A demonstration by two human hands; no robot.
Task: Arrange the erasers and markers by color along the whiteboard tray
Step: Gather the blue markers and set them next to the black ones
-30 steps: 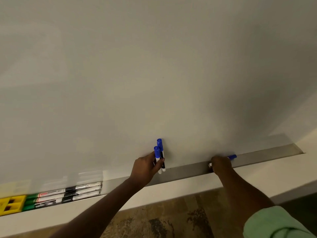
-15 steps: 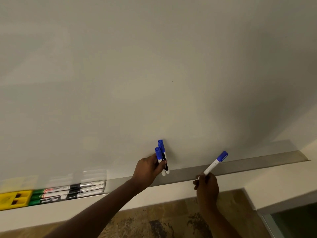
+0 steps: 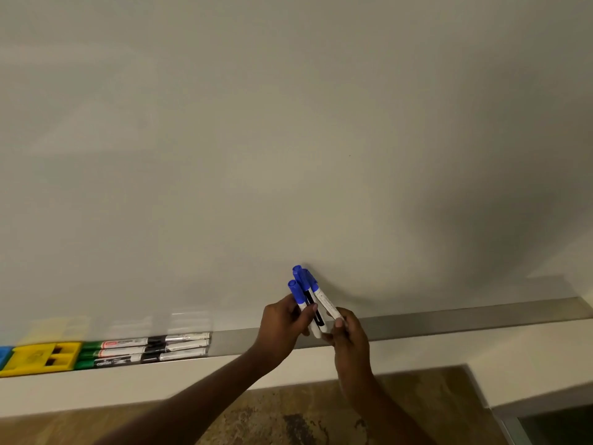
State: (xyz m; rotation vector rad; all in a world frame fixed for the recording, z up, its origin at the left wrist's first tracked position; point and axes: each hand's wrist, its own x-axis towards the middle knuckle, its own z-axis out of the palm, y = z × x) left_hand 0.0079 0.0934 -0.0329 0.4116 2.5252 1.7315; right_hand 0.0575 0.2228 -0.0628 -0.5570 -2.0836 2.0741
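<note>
left hand [image 3: 282, 319] grips 2 blue markers [image 3: 300, 295] upright, lower centre | right hand [image 3: 348, 335] pinches a 3rd blue marker [image 3: 322, 298] against them, lower barrels hidden by fingers | blue eraser [image 3: 4, 354] cut off at left edge beside yellow eraser [image 3: 41, 358], green markers [image 3: 144, 350] | tray [image 3: 465, 319] bare rightward

Both forearms are bare (no sleeve shows), and the left hand [image 3: 282, 322] and right hand [image 3: 348, 337] are ungloved.
</note>
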